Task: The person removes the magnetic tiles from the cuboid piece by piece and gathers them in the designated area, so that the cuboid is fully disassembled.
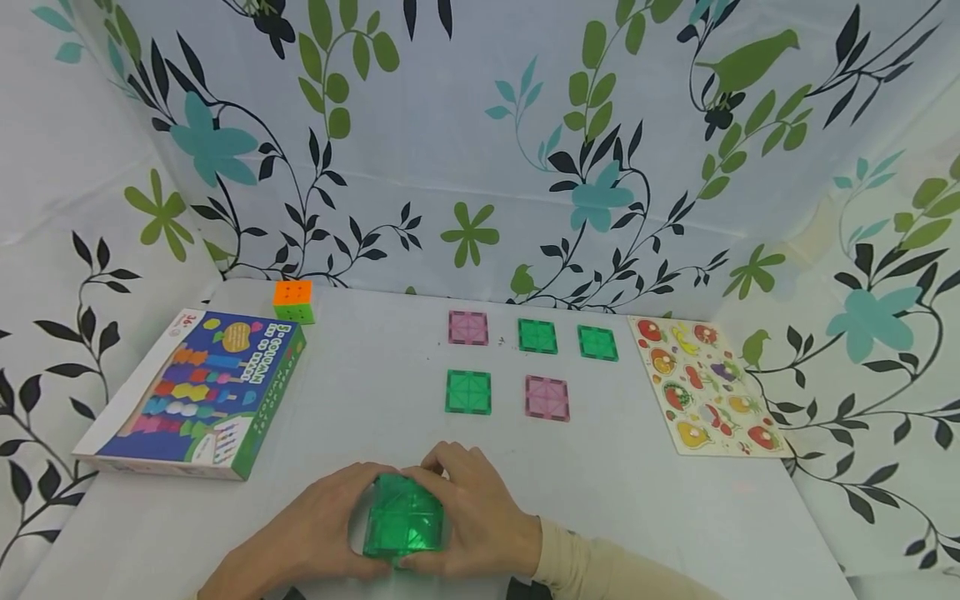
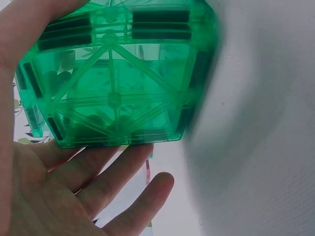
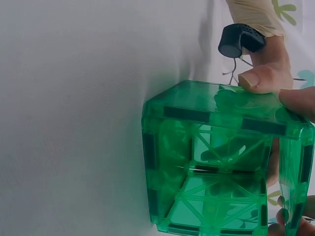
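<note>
One green box (image 1: 406, 518); open side visible from right wrist, not head.

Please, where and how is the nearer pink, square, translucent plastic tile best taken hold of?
Probably pinch two opposite edges of the pink tile, coming from above: it lies flat on the white table, and no other tile touches its edges.
</note>
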The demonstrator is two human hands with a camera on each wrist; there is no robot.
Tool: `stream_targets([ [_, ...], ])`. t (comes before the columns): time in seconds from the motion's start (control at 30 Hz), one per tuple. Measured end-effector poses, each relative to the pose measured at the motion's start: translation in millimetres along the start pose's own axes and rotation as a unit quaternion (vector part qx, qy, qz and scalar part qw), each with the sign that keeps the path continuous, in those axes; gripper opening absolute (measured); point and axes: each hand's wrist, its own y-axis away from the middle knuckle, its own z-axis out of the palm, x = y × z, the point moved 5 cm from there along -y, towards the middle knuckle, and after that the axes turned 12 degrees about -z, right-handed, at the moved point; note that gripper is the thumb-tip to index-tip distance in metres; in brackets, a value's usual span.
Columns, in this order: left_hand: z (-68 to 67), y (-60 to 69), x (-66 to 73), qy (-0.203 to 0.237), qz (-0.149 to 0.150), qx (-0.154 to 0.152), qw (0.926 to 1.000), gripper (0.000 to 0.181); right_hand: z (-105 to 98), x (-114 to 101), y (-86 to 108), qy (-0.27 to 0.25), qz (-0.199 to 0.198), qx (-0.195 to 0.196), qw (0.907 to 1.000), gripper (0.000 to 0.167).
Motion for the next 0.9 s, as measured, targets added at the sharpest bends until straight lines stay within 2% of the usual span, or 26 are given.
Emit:
stream_targets([
  [0.2,0.8,0.0,-0.4,0.006,-0.004,0.0,1.0,0.087,0,3,4.4,-0.018,0.02,-0.007,0.9996,0.078],
  [0.43,0.3,-0.7,0.6,-0.001,-0.006,0.003,1.0,0.091,-7,3,12.4,-0.007,0.002,0.034,0.9994,0.077],
  [0.53,0.7,-1.3,0.0,0.003,-0.014,-0.007,0.9999,0.091,-15,8,18.4,-0.02,0.014,0.041,0.9988,0.077],
  [0.7,1.6,-2.1,0.4,0.009,-0.024,-0.021,0.9995,0.09,-37,35,35.1,-0.059,0.085,0.036,0.994,0.079],
  [0.83,1.2,-1.6,0.6,0.018,-0.038,-0.03,0.9987,0.089,-57,70,53.7,-0.101,0.155,0.042,0.9819,0.076],
  [0.9,0.5,-1.5,1.2,0.018,-0.038,-0.03,0.9987,0.089,-66,91,65.2,-0.106,0.182,0.049,0.9763,0.076],
])
